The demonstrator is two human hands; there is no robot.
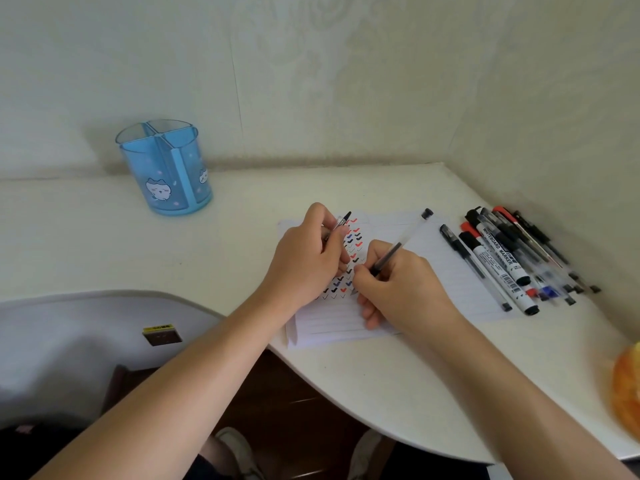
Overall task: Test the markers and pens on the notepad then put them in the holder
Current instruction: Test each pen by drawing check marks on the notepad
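Head view: the notepad [440, 268] lies open on the table [225, 244], its left page covered with rows of black, red and blue ticks. The right hand [405, 289] rests on the notepad, fingers curled round a clear pen [401, 242] whose tip end points down at the ticks; the tip itself is hidden by the fingers. The left hand [304, 258], touching the notepad's left page, pinches a short clear cap [343, 221] with a black end. Just right of the notepad lies a pile of markers and pens [512, 258]. The blue holder [164, 168] stands upright well left of the notepad, by the wall.
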